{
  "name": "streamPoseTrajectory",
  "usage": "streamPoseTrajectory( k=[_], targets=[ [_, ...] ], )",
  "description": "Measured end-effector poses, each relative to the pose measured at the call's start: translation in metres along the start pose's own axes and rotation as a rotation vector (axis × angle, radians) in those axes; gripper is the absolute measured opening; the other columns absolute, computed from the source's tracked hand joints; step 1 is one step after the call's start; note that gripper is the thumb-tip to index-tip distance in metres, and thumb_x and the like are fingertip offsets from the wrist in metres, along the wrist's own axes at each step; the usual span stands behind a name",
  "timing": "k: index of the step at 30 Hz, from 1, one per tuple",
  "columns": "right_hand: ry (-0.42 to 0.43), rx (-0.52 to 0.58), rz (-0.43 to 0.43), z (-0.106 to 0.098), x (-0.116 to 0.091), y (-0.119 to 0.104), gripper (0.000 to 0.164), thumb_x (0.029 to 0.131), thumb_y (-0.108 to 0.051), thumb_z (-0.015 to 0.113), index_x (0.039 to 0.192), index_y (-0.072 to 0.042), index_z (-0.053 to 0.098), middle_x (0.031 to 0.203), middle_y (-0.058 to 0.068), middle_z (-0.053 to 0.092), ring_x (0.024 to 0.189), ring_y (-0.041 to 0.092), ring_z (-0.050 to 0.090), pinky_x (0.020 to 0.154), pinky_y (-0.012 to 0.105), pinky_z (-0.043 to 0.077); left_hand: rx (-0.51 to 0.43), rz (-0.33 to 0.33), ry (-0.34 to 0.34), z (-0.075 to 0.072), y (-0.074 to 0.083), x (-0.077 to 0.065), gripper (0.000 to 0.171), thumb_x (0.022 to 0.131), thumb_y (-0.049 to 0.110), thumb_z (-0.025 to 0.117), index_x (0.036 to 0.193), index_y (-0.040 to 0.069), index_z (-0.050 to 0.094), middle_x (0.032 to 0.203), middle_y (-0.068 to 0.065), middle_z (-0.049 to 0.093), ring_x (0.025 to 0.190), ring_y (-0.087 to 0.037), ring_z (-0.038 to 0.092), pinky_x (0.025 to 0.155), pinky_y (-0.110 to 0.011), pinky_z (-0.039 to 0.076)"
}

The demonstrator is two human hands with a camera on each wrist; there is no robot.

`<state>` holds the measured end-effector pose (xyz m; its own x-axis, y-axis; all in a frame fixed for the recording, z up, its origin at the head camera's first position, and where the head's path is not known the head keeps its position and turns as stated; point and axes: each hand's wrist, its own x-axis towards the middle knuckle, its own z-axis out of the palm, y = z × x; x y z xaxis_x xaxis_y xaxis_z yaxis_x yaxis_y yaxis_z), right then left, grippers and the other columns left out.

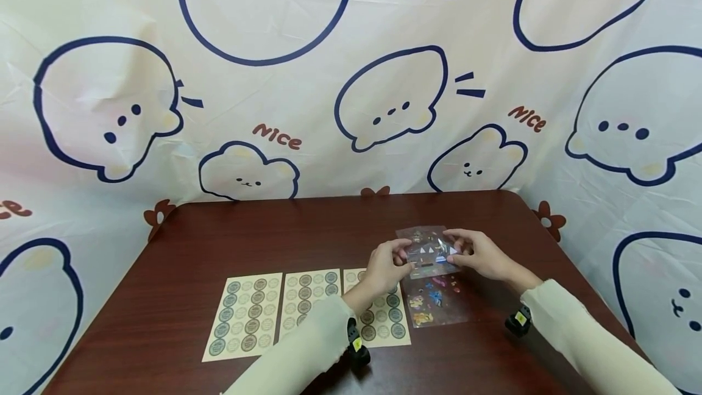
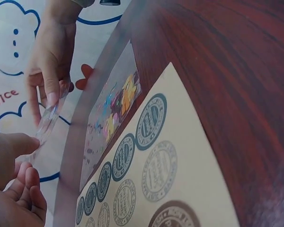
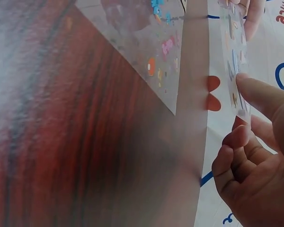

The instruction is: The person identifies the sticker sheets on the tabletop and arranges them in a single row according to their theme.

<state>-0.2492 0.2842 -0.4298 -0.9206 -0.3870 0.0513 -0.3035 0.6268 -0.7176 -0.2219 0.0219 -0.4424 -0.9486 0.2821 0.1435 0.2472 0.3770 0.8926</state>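
A clear sticker sheet (image 1: 428, 253) with small coloured prints is held up off the table between both hands. My left hand (image 1: 386, 267) pinches its left edge between thumb and fingers. At the opposite edge my right hand (image 1: 482, 255) grips it, the thumb on the near face as the right wrist view shows. Below lies a second clear sheet (image 1: 446, 306) with colourful cartoon stickers, flat on the table. Beside it, under my left wrist, is a cream sheet of round stamp-like stickers (image 1: 403, 334), partly hidden by the forearm.
Two more cream sheets, a left one (image 1: 219, 351) and a middle one (image 1: 315, 279), lie in a row on the dark brown wooden table (image 1: 307, 230). A white cloth (image 1: 307, 96) printed with cartoon animals hangs behind the table and along its sides.
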Motion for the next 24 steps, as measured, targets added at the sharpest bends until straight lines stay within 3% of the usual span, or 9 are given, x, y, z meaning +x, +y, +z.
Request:
streamPoseTrajectory(
  k=[13,24],
  targets=[
    [0.003,0.026,-0.028,-0.005,-0.011,0.007,0.056,0.090,-0.013,0.076,0.140,0.003,0.055,0.085,0.008,0.057,0.062,0.010,0.047,0.055,0.023,0.043,-0.014,0.007,-0.017,0.010,0.009,-0.004,0.046,0.087,0.004,0.074,0.132,0.008,0.065,0.089,-0.003,0.062,0.070,-0.001,0.048,0.064,-0.018,0.043],
    [0.011,0.011,-0.011,-0.007,-0.024,0.015,0.055,0.090,-0.014,0.076,0.138,0.004,0.055,0.082,0.006,0.056,0.059,0.010,0.047,0.052,0.024,0.043,-0.045,0.036,-0.025,0.022,0.007,-0.006,0.046,0.082,-0.001,0.074,0.128,0.004,0.068,0.087,-0.003,0.063,0.072,-0.003,0.052,0.068,-0.016,0.045]
  ],
)
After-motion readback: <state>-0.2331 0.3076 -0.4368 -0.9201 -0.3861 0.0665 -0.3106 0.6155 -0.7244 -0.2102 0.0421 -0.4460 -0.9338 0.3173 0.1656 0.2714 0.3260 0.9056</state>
